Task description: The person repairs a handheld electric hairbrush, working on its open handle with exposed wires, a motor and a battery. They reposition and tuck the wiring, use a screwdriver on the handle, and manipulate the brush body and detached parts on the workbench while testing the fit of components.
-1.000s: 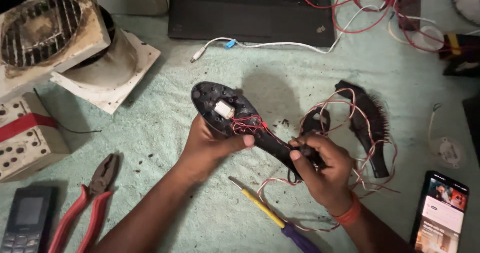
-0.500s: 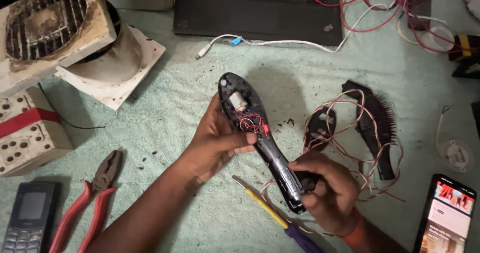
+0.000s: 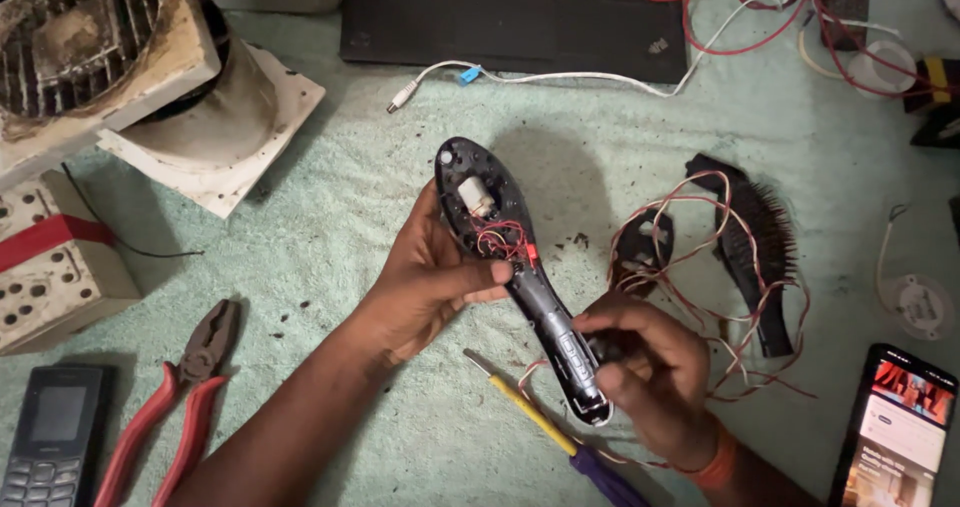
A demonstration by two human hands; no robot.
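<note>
My left hand (image 3: 432, 285) grips the middle of an opened black brush-shaped casing (image 3: 510, 257), thumb laid across its red wires. Inside the wide end sits a small silver motor (image 3: 476, 196). My right hand (image 3: 655, 377) pinches the casing's narrow handle end, fingers closed on it. Thin red and white wires (image 3: 700, 267) trail from the casing to the right, toward a black bristle half (image 3: 752, 247) and a small black oval cover (image 3: 643, 250) lying on the green cloth.
A yellow and purple screwdriver (image 3: 545, 427) lies below the hands. Red-handled pliers (image 3: 180, 397) and a keypad phone (image 3: 50, 432) are lower left, a lit smartphone (image 3: 895, 427) lower right. A dirty exhaust fan (image 3: 120, 77), white socket box (image 3: 55, 267) and laptop (image 3: 515, 12) ring the area.
The casing has been turned from lying across to standing lengthwise, wide end away from me. My right hand slid down to the handle end; my left thumb moved onto the wires.
</note>
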